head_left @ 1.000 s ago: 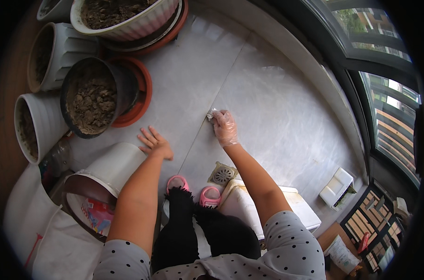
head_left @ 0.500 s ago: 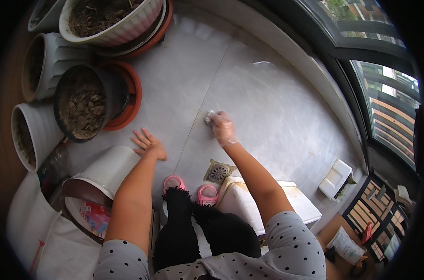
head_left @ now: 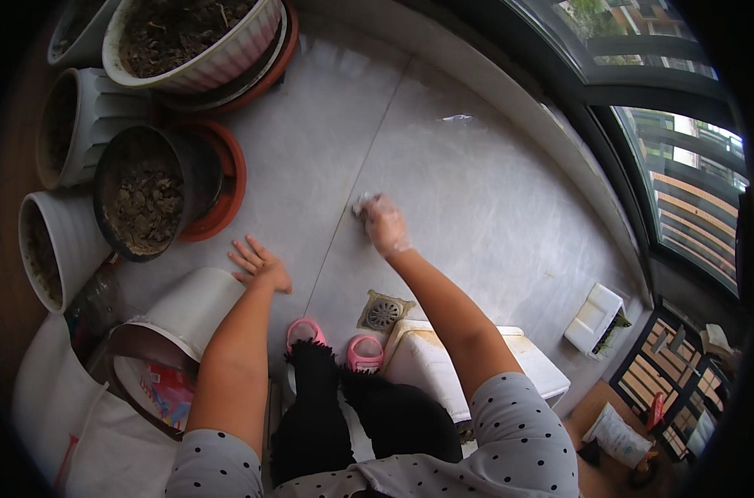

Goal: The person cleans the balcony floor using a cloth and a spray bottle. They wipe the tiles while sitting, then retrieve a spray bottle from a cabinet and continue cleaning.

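Note:
My right hand [head_left: 386, 227], in a thin clear plastic glove, is closed on a small silvery scrubber [head_left: 361, 204] pressed to the grey tiled floor [head_left: 468, 216], by the seam between two tiles. The scrubber looks like steel wool, but its detail is blurred. Bare, with fingers spread, my left hand [head_left: 261, 265] lies on the floor to the left of that seam. It is close to a tipped white bucket [head_left: 196, 303] and holds nothing. A metal floor drain [head_left: 384, 314] sits between my right forearm and my pink slippers [head_left: 364, 353].
Along the left stand several flowerpots, among them a black pot of dry soil [head_left: 149, 203] and an orange saucer [head_left: 227, 187]. A white foam box [head_left: 418, 365] lies under my right arm. A white planter [head_left: 594, 319] is at the right, below the windows [head_left: 684, 174].
My right hand has shifted slightly left with the scrubber, still against the floor. The left hand keeps its place; the whole view has moved a little.

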`<action>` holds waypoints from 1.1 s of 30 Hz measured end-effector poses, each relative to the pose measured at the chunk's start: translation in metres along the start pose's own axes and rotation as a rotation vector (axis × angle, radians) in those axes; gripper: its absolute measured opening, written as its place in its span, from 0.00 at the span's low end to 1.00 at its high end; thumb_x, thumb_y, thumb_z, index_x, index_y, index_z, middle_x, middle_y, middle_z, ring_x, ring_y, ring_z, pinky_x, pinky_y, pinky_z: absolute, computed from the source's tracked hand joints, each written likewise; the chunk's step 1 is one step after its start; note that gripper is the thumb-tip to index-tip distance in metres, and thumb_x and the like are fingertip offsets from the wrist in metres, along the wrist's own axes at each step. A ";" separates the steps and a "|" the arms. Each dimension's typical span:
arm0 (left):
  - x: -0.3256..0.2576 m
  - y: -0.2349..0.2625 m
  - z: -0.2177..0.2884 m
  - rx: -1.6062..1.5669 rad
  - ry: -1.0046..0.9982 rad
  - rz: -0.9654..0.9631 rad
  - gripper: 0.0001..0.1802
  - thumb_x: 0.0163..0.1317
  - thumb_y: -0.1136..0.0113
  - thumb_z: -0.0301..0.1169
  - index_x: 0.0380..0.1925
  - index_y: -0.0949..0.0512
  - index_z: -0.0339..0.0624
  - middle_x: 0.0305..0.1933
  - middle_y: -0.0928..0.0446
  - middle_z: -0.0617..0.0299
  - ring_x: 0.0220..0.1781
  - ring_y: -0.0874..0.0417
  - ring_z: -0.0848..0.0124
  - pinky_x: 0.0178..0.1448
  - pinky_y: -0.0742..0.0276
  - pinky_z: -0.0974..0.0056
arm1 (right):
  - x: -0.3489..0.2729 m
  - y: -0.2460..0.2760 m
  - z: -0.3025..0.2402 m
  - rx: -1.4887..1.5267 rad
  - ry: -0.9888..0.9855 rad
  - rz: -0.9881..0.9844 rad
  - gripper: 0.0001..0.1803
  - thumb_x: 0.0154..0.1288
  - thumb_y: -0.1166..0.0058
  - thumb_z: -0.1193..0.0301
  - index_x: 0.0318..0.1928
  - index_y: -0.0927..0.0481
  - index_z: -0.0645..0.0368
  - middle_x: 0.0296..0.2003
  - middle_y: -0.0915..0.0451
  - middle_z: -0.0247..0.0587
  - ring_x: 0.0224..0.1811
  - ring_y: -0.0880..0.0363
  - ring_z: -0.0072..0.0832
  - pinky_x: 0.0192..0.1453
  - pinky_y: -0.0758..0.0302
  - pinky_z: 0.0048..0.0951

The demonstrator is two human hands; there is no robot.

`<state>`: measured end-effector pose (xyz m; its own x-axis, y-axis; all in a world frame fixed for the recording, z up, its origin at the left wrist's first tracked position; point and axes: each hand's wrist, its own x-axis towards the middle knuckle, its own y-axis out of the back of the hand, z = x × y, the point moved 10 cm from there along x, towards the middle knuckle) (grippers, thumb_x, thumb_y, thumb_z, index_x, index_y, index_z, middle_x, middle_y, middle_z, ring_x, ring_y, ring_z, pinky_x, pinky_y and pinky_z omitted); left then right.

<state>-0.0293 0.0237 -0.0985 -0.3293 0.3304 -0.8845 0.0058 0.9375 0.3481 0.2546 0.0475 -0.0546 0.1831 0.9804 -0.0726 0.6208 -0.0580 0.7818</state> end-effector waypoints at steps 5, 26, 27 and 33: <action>-0.005 0.006 0.005 0.010 -0.025 0.005 0.76 0.39 0.26 0.38 0.59 0.88 0.32 0.64 0.93 0.33 0.68 0.87 0.39 0.68 0.66 0.36 | 0.099 0.016 0.006 0.065 -0.147 0.185 0.10 0.50 0.52 0.80 0.35 0.24 0.56 0.35 0.27 0.49 0.38 0.26 0.45 0.40 0.28 0.42; 0.003 -0.004 -0.004 0.005 0.037 0.006 0.81 0.35 0.23 0.42 0.57 0.92 0.36 0.64 0.95 0.38 0.69 0.90 0.46 0.70 0.69 0.39 | -0.037 0.080 0.119 -0.166 -0.415 0.427 0.08 0.62 0.54 0.76 0.42 0.27 0.58 0.39 0.28 0.51 0.41 0.29 0.43 0.45 0.29 0.38; 0.006 -0.004 -0.003 0.006 0.041 0.016 0.81 0.34 0.23 0.42 0.57 0.92 0.36 0.65 0.95 0.38 0.69 0.90 0.46 0.70 0.70 0.39 | -0.014 0.088 0.122 -0.174 -0.465 0.520 0.08 0.61 0.54 0.77 0.41 0.26 0.58 0.40 0.28 0.51 0.41 0.28 0.44 0.45 0.29 0.39; -0.003 -0.002 0.008 0.012 0.025 0.037 0.79 0.35 0.24 0.40 0.58 0.90 0.34 0.65 0.93 0.35 0.69 0.88 0.43 0.70 0.68 0.39 | 0.072 0.015 0.009 0.072 -0.046 0.380 0.15 0.55 0.51 0.81 0.44 0.25 0.58 0.38 0.26 0.51 0.43 0.28 0.46 0.48 0.29 0.40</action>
<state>-0.0213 0.0218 -0.0993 -0.3526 0.3620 -0.8629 0.0297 0.9260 0.3763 0.2840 0.1157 -0.0536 0.4433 0.8772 0.1844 0.5538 -0.4298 0.7132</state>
